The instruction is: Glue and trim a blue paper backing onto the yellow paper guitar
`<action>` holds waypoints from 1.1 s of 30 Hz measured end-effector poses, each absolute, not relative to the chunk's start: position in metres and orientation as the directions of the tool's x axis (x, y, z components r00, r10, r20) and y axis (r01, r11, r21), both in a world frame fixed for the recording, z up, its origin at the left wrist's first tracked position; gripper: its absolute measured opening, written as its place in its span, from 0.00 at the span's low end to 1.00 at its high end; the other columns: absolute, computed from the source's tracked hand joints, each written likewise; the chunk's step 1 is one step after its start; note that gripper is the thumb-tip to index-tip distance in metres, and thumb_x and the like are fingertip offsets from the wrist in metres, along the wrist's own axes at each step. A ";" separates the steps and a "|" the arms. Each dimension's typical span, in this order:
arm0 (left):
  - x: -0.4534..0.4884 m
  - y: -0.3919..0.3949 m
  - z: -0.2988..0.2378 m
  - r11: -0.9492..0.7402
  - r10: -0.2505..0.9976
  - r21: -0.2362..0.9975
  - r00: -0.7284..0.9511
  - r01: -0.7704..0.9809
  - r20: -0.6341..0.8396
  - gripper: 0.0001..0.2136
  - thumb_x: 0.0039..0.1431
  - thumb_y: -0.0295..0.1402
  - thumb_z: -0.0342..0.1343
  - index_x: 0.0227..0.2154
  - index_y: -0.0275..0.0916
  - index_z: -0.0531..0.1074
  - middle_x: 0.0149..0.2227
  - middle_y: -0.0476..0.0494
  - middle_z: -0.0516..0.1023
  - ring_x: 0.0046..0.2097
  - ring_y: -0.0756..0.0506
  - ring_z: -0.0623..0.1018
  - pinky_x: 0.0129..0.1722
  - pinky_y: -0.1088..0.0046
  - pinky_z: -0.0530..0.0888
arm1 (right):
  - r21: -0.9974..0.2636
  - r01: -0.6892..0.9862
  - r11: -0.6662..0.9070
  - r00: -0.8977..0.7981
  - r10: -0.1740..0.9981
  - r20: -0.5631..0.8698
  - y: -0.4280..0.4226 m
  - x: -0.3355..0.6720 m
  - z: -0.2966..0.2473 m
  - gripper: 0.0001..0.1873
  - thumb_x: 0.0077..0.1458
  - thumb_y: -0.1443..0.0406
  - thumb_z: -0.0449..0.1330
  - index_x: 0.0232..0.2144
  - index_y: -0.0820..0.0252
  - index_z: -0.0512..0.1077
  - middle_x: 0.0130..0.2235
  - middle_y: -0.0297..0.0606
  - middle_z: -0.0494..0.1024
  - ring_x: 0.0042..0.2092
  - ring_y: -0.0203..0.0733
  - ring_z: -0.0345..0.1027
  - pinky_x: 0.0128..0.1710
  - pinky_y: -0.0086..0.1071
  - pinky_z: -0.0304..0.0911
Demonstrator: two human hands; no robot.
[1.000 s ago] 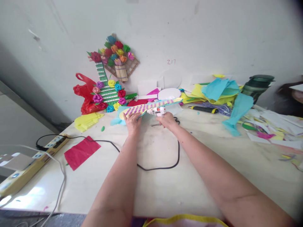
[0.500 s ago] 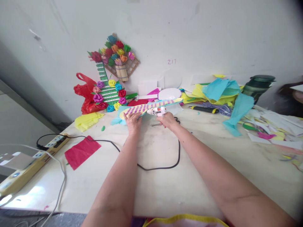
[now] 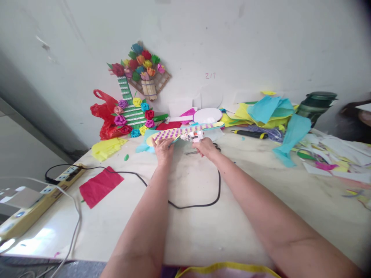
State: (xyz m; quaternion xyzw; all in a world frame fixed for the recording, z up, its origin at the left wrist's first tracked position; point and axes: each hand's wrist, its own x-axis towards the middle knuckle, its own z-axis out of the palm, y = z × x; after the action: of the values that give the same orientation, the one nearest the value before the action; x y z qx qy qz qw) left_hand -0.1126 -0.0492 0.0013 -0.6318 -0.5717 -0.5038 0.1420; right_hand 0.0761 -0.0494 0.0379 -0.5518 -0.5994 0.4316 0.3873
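Observation:
My left hand (image 3: 164, 150) grips the near edge of a yellow paper cut-out (image 3: 174, 133) with purple and white strips across it. Light blue crepe paper (image 3: 142, 148) shows beneath and around this cut-out. A white glue gun (image 3: 197, 135) with a patterned nozzle end is in my right hand (image 3: 205, 148), its fingers wrapped round the handle. The gun's tip points left, close to the cut-out's lower edge; whether it touches is too small to tell. Partly behind my right hand lies a pair of scissors (image 3: 216, 147).
A black cord (image 3: 197, 206) loops over the table near a power strip (image 3: 62, 181) at left. Behind stand a green flower-trimmed paper craft (image 3: 133, 112) and a red bag (image 3: 106, 112). Blue and yellow paper (image 3: 271, 110), a cutter knife (image 3: 249, 134), a bottle (image 3: 315, 106) and paper scraps (image 3: 339, 154) lie right.
The far right end of the cut-out has dipped slightly. Both hands stay almost in place, with the glue gun still in my right hand.

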 end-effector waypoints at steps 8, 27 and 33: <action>-0.112 -0.049 0.002 -0.319 0.580 0.389 -0.147 0.864 0.801 0.06 0.50 0.32 0.52 0.27 0.47 0.74 0.34 0.51 0.79 0.40 0.45 0.75 0.59 0.52 0.39 | -0.939 0.341 0.036 -0.048 0.999 0.021 -0.043 0.077 0.033 0.06 0.35 0.64 0.59 0.19 0.63 0.68 0.14 0.30 0.65 0.14 0.32 0.56 0.13 0.26 0.55; -0.110 -0.051 0.003 -0.311 0.556 0.394 -0.171 0.865 0.814 0.05 0.50 0.33 0.53 0.28 0.47 0.74 0.33 0.51 0.78 0.39 0.45 0.74 0.59 0.52 0.40 | -0.958 0.286 -0.006 -0.003 1.000 -0.007 -0.046 0.079 0.033 0.06 0.36 0.65 0.57 0.19 0.64 0.69 0.13 0.31 0.67 0.12 0.30 0.54 0.11 0.25 0.52; -0.111 -0.050 0.002 -0.314 0.563 0.391 -0.162 0.865 0.810 0.06 0.50 0.33 0.52 0.28 0.47 0.74 0.33 0.51 0.78 0.39 0.45 0.74 0.60 0.52 0.39 | -0.962 0.274 -0.015 -0.005 1.000 -0.017 -0.047 0.076 0.032 0.05 0.36 0.66 0.57 0.19 0.64 0.68 0.13 0.31 0.67 0.12 0.30 0.54 0.11 0.26 0.51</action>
State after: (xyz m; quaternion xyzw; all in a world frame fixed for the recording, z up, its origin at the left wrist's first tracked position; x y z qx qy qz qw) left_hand -0.1111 -0.0501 0.0017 -0.6302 -0.5666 -0.5096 0.1483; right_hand 0.0762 -0.0465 0.0318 -0.5665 -0.5620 0.4319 0.4204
